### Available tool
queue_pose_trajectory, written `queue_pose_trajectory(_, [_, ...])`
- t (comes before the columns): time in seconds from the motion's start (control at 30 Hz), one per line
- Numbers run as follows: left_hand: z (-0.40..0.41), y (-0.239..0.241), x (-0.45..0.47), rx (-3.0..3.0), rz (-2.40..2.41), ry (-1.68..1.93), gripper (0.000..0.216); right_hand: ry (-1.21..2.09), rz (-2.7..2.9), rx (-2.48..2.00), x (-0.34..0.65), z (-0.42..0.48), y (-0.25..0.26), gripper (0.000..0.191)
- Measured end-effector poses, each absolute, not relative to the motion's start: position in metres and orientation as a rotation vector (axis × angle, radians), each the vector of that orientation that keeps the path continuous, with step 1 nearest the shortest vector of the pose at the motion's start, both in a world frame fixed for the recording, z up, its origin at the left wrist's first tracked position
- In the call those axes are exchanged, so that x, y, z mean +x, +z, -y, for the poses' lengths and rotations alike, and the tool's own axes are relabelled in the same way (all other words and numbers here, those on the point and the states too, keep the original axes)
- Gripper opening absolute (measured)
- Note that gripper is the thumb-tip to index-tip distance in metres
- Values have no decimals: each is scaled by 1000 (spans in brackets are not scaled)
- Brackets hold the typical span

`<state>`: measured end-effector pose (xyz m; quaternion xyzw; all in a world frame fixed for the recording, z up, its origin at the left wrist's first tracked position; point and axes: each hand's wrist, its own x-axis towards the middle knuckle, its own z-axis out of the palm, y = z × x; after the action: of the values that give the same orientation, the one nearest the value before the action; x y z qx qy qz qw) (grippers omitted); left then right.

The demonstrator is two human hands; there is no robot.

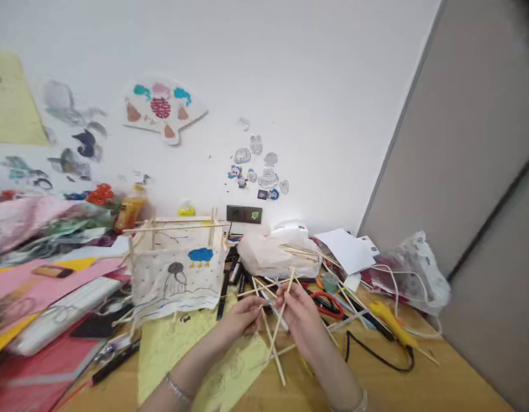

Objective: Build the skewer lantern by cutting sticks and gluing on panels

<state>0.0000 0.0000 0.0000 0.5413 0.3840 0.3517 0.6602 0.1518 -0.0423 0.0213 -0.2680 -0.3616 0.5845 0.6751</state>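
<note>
Two crossed wooden sticks (273, 346) between the hands, above the cluttered wooden desk (418, 383). Head view: right hand (301, 317) pinches one stick; left hand (246, 315) has fingers curled narrow beside them, grip cannot be told. Yellow drawn-on sheet (234, 375) lies partly under left forearm. Stick frame with painted paper sides (155, 286) stands left; yellow glue gun (388, 320) lies right. White wall (324, 114) carries a fan-shaped paper cutout (161, 109); grey panel (470, 143) at right.
</note>
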Motion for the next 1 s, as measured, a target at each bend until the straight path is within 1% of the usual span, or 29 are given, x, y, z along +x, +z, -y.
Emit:
queue_pose_trajectory(0.17, [2, 11, 1, 1215, -780, 1086, 42, 1330, 862, -711, 135, 39, 8, 30])
queue_pose_trajectory(0.33, [1, 15, -1, 1110, -840, 1244, 43, 1168, 1083, -991, 132, 35, -9, 38])
queue_pose_trajectory(0.53, [3, 14, 1, 1154, -810, 1209, 43, 1182, 1233, -1064, 127, 39, -10, 47])
queue_pose_trajectory(0.8, [5, 15, 3, 1223, -809, 1170, 40, 1115, 1325, -1112, 130, 40, -15, 43])
queue_pose_trajectory(1.0, [10, 22, 4, 1192, -835, 1163, 42, 1220, 1371, -1123, 129, 44, -9, 51])
